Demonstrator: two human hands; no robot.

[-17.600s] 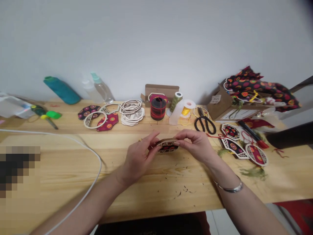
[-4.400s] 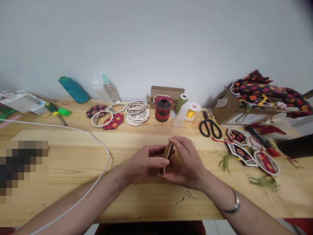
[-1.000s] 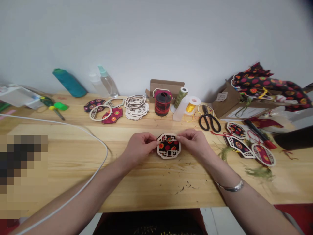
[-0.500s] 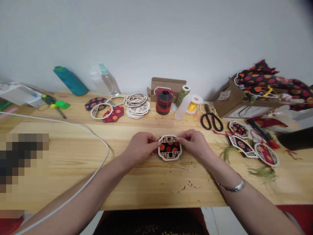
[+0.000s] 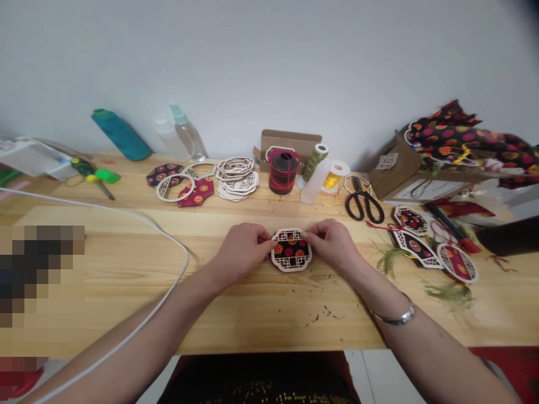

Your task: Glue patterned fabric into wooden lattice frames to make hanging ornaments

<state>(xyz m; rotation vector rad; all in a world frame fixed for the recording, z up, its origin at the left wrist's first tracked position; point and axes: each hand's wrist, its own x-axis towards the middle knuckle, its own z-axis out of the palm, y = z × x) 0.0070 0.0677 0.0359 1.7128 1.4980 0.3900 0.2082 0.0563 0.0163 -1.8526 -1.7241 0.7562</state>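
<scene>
A person's two bare hands are meeting above the middle of a pale wooden table (image 5: 236,320), holding a small wooden ornament (image 5: 291,251) between them. The ornament is facing up, its pale fretwork frame bordering black cloth printed with red and orange flowers.

The left hand (image 5: 244,247) is pinching the ornament's left edge, thumb on top and fingers bending behind. The right hand (image 5: 337,244) is pinching the upper right edge in a narrow grip between thumb and forefinger. Whether the ornament's underside is touching the table cannot be told. A silver bracelet (image 5: 398,317) is circling the right wrist, and dark scraps (image 5: 322,317) are lying on the wood nearer the person.

Behind the hands, a row of supplies is running along the wall: a teal cone (image 5: 122,134) leaning at the left, a pile of wooden frames (image 5: 238,182), a black spool (image 5: 283,174) wound with red thread, a green spool (image 5: 314,163) and a yellow spool (image 5: 332,179). Black-handled scissors (image 5: 357,206) are lying just right of these. At the far right, patterned cloth (image 5: 467,137) is spilling over a cardboard box (image 5: 389,174), and an oval ornament (image 5: 457,262) is lying in front. A white cable (image 5: 181,247) is curving across the left side.
</scene>
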